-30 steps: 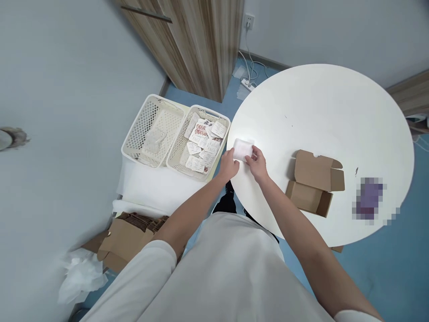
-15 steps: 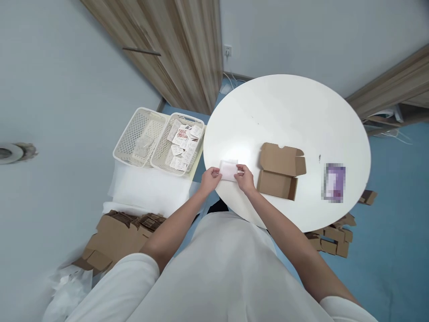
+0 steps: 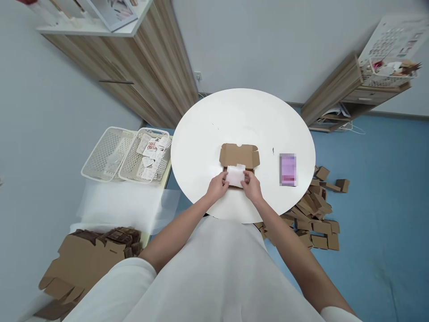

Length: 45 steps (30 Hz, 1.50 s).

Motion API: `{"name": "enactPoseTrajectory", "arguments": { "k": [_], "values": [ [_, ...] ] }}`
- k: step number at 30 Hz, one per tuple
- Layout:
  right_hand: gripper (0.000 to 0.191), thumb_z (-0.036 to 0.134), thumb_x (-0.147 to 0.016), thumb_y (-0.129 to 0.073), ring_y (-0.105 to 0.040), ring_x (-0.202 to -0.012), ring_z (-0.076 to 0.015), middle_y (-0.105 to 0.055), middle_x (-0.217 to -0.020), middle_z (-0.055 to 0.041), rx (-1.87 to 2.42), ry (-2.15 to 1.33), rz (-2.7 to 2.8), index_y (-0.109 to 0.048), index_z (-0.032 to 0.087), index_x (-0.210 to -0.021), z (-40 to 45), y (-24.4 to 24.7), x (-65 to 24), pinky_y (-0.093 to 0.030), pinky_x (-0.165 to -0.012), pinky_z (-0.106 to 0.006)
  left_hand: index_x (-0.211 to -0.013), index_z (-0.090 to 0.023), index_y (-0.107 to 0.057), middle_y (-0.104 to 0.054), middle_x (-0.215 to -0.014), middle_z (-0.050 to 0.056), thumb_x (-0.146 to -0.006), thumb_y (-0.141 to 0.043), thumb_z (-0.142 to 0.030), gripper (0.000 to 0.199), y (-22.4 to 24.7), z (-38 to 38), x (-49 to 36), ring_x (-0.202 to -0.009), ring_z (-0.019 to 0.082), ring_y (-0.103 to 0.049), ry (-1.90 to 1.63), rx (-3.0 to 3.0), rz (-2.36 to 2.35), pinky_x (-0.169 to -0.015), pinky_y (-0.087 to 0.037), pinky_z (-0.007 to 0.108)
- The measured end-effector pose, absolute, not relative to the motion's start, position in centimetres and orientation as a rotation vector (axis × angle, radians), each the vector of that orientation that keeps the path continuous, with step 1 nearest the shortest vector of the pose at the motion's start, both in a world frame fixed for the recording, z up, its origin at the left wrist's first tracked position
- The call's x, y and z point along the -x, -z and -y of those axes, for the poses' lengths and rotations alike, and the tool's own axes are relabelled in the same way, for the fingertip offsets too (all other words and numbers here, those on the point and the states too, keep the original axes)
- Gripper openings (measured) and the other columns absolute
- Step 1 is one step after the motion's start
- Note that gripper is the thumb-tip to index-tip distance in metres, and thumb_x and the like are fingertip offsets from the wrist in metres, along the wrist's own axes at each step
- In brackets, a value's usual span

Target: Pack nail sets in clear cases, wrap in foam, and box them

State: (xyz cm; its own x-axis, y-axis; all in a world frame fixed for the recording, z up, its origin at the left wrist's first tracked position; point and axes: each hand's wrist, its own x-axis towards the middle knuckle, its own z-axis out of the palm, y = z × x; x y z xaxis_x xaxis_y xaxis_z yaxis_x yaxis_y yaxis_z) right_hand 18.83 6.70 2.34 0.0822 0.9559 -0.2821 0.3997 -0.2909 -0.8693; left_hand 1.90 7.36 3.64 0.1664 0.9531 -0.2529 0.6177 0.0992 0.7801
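Note:
A small white wrapped packet (image 3: 235, 176) is held flat at the opening of a brown cardboard box (image 3: 239, 155), whose lid stands open on the far side. My left hand (image 3: 217, 185) pinches the packet's left edge, and my right hand (image 3: 252, 185) grips its right edge. The packet covers most of the box's inside, so the bottom is hidden. Box and hands are over the round white table (image 3: 243, 112). To the right on the table lies a blurred purple item (image 3: 288, 170).
Two white baskets stand at the left, one (image 3: 145, 156) holding paper cards. Below them are translucent white sheets (image 3: 124, 201) and stacked flat cardboard (image 3: 83, 259). Folded boxes (image 3: 318, 223) lie on the floor at the right. Wooden cabinets stand behind.
Both hands have carried the white packet rightward from the table's left edge to over the open box. The camera view has shifted, showing more of the cabinets and floor boxes.

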Motion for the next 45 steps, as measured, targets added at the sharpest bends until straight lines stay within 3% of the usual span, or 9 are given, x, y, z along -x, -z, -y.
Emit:
{"name": "enactPoseTrajectory", "arguments": {
  "k": [8, 14, 18, 22, 25, 28, 33, 37, 45],
  "values": [
    [0.051, 0.013, -0.070, -0.045, -0.054, -0.096, -0.0200, -0.053, -0.112, -0.0061, 1.889, -1.163, 1.571, -0.042, 0.023, -0.120, -6.8, -0.5, -19.9, -0.044, -0.085, -0.038, -0.117, -0.017, -0.045, -0.062, -0.098, 0.011, -0.072, -0.046, -0.016, 0.045, -2.8, -7.5, -3.9, -0.089, 0.025, -0.058, -0.028, -1.869, -1.568, -0.071, -0.045, 0.033],
    [0.059, 0.006, -0.068, -0.045, -0.047, -0.111, -0.0271, -0.047, -0.123, -0.0122, 1.907, -1.131, 1.749, -0.041, 0.020, -0.125, -7.2, -0.2, -19.5, -0.038, -0.092, -0.042, -0.123, -0.015, -0.039, -0.053, -0.111, 0.016, -0.071, -0.048, -0.015, 0.053, -2.9, -7.4, -5.0, -0.104, 0.030, -0.050, 0.144, -1.989, -1.618, -0.080, -0.041, 0.039],
    [0.056, 0.010, -0.071, -0.045, -0.039, -0.121, -0.0264, -0.037, -0.133, -0.0103, 1.832, -1.100, 1.787, -0.040, 0.021, -0.126, -6.7, -0.6, -19.4, -0.036, -0.096, -0.043, -0.117, -0.019, -0.045, -0.048, -0.117, 0.014, -0.072, -0.048, -0.017, 0.045, -3.0, -6.7, -4.7, -0.108, 0.029, -0.046, 0.023, -1.958, -1.638, -0.083, -0.040, 0.039],
    [0.050, 0.023, -0.077, -0.046, -0.033, -0.124, -0.0226, -0.037, -0.134, -0.0089, 1.689, -1.020, 1.743, -0.039, 0.022, -0.127, -6.4, -1.9, -20.8, -0.034, -0.099, -0.042, -0.117, -0.019, -0.045, -0.042, -0.126, 0.013, -0.076, -0.050, -0.032, 0.043, -3.1, -7.1, -2.9, -0.115, 0.030, -0.040, -0.275, -1.920, -1.674, -0.091, -0.036, 0.042],
    [0.053, 0.038, -0.077, -0.050, -0.041, -0.117, -0.0226, -0.042, -0.129, -0.0110, 1.733, -1.013, 1.490, -0.039, 0.021, -0.126, -7.6, -2.5, -22.8, -0.040, -0.093, -0.041, -0.124, -0.016, -0.040, -0.040, -0.129, 0.015, -0.079, -0.047, -0.043, 0.053, -3.1, -9.1, -0.9, -0.118, 0.028, -0.038, -0.477, -1.686, -1.725, -0.095, -0.033, 0.041],
    [0.060, 0.053, -0.073, -0.051, -0.048, -0.110, -0.0219, -0.046, -0.126, -0.0094, 1.857, -1.216, 1.074, -0.039, 0.025, -0.125, -9.9, -2.2, -25.0, -0.045, -0.086, -0.038, -0.124, -0.015, -0.040, -0.042, -0.130, 0.018, -0.081, -0.034, -0.057, 0.061, -2.9, -12.0, 0.5, -0.111, 0.025, -0.049, -0.570, -1.167, -1.730, -0.087, -0.040, 0.037],
    [0.068, 0.070, -0.075, -0.024, -0.058, -0.091, -0.0206, -0.058, -0.112, -0.0085, 1.737, -1.575, 0.680, -0.045, 0.025, -0.120, -13.6, -1.4, -25.8, -0.048, -0.074, -0.036, -0.116, -0.016, -0.048, -0.056, -0.118, 0.015, -0.076, -0.011, -0.071, 0.078, -2.8, -14.8, 0.5, -0.103, 0.023, -0.056, -0.561, -0.749, -1.452, -0.074, -0.046, 0.032],
    [0.070, 0.074, -0.073, -0.018, -0.056, -0.089, -0.0210, -0.061, -0.106, -0.0036, 1.689, -1.671, 0.805, -0.053, 0.028, -0.112, -14.8, -1.7, -24.3, -0.043, -0.078, -0.038, -0.111, -0.021, -0.054, -0.056, -0.119, 0.010, -0.074, -0.006, -0.073, 0.080, -3.1, -15.0, -0.1, -0.109, 0.022, -0.051, -0.571, -0.759, -1.407, -0.076, -0.045, 0.029],
    [0.067, 0.072, -0.075, -0.015, -0.045, -0.108, -0.0187, -0.047, -0.125, 0.0007, 1.657, -1.500, 1.117, -0.048, 0.033, -0.120, -12.6, -2.7, -24.0, -0.036, -0.090, -0.037, -0.105, -0.026, -0.062, -0.059, -0.112, 0.006, -0.078, -0.005, -0.069, 0.077, -3.6, -13.0, 0.8, -0.104, 0.022, -0.049, -0.672, -0.921, -1.403, -0.079, -0.041, 0.033]
  ]
}}
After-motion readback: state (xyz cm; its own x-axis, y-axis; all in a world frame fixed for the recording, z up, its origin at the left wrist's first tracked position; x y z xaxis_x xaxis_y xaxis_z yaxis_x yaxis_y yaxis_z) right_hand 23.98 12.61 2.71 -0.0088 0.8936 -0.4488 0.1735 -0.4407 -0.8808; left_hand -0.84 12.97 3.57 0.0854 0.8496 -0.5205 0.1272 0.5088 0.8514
